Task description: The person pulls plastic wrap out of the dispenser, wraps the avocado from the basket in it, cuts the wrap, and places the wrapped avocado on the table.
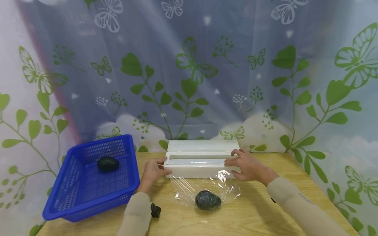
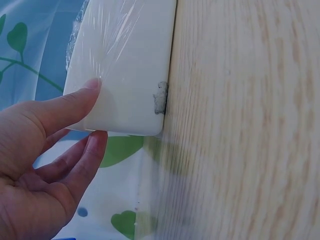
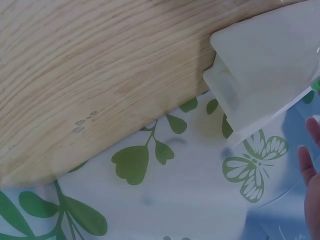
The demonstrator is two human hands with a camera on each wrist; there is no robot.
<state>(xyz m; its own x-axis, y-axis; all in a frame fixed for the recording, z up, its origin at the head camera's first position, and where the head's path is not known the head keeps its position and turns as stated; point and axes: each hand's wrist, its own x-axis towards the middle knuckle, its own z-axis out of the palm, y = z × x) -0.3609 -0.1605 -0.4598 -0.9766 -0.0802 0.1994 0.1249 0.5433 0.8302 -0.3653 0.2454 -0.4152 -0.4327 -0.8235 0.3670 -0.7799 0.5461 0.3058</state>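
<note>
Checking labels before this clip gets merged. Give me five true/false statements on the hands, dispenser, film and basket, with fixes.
1. The lid of the white dispenser stands open. True.
2. The left hand holds the dispenser's left end. True.
3. The blue basket has two dark oval items inside. False: one dark oval item is inside; the other dark oval item is on the wooden table.
4. The right hand is inside the basket. False: it is at the dispenser's right end.
5. Clear film extends over the dispenser's front toward the item on the table. True.
</note>
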